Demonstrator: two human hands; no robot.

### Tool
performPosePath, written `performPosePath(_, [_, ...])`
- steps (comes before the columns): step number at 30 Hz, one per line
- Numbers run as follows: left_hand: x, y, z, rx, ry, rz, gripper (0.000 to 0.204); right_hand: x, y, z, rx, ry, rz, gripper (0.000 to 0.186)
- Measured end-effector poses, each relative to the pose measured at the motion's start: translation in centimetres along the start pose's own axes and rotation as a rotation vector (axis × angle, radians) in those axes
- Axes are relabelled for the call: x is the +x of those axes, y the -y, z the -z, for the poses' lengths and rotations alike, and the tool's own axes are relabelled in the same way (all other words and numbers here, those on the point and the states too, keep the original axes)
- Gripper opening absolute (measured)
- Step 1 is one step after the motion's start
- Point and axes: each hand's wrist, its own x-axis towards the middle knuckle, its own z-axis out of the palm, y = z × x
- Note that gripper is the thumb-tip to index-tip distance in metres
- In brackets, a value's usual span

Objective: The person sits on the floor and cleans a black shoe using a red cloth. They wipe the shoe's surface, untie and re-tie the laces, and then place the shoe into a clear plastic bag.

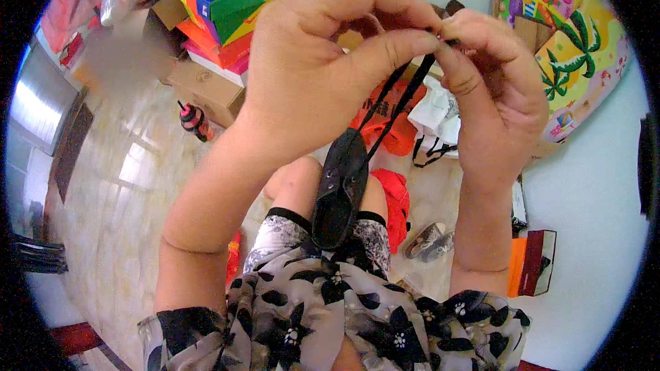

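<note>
Two closed pinches, left hand [309,69] and right hand [498,82], grip the laces [401,108] of a black shoe [342,175].

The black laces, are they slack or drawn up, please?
Drawn up: the laces run nearly straight from the shoe to the left hand and right hand.

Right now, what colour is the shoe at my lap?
The shoe is black; it shows best in the head view.

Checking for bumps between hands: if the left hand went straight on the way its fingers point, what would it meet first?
Most likely the right hand: the left hand points rightward, straight at it, near the top of the black shoelaces. Any gap between them is hard to judge from this one view.
</note>
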Motion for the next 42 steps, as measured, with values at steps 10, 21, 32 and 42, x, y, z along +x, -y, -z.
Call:
performPosePath(10, [-0.8, 0.9, 2.1, -0.208, -0.049, 0.118, 0.019, 0.5, 0.9, -1.7, 0.282, 0.057, -0.117, 0.019])
performPosePath(21, [-0.9, 1.0, 2.8, -0.151, -0.013, 0.035, 0.017, 0.2, 1.1, -2.4, 0.197, -0.049, -0.179, 0.026])
performPosePath(32, [-9.1, 13.6, 6.3, 0.744, -0.201, 0.191, 0.048, -8.2, -8.5, 5.1, 0.209, -0.177, -0.78, 0.01])
performPosePath(42, [-24.9, 11.8, -1.6, 0.57, 0.278, 0.518, 0.042, -22.5, -11.1, -4.6, 0.194, 0.426, -0.915, 0.011])
